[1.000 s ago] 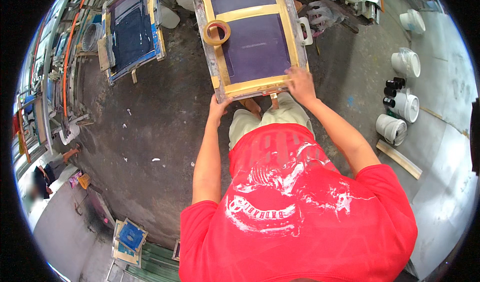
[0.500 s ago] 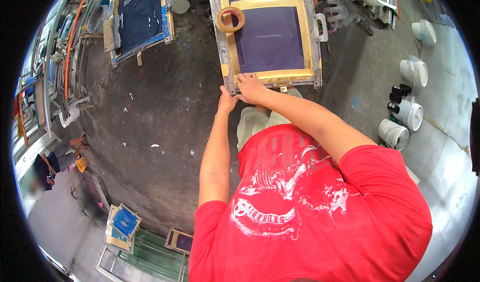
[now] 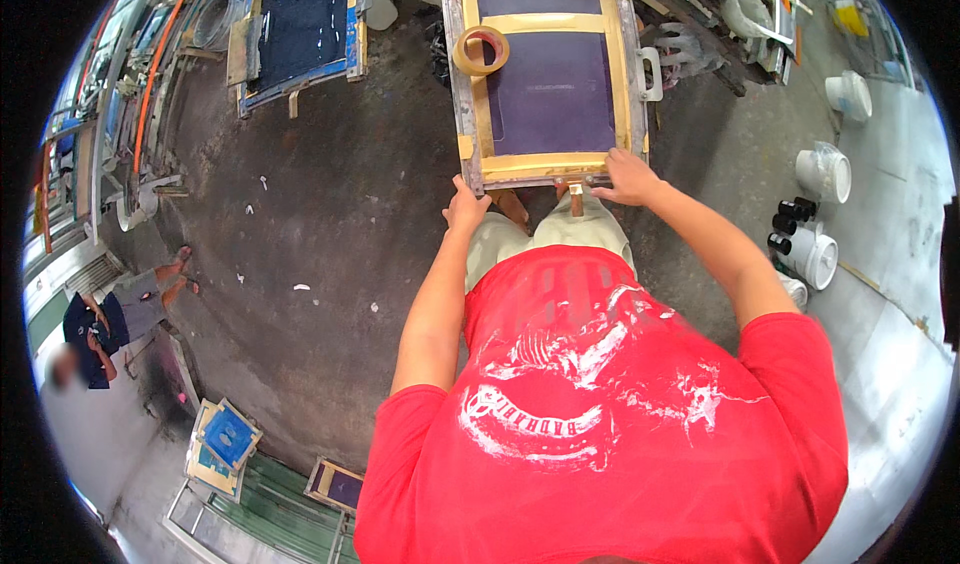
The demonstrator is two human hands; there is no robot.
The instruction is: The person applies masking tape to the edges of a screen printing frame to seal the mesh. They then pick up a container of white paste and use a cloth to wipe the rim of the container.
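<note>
Lower centre, the red shirt (image 3: 620,394) bears white lettering. Beyond, the left hand (image 3: 466,209), partly curled, holds the lower-left corner of the screen (image 3: 550,119) at upper centre; the right hand (image 3: 630,180), previously beside it, now clasps the lower-right. A tape roll (image 3: 465,63) lies farther up.

Taped screen (image 3: 550,76) — far edge cut off, apparently — up top
</note>
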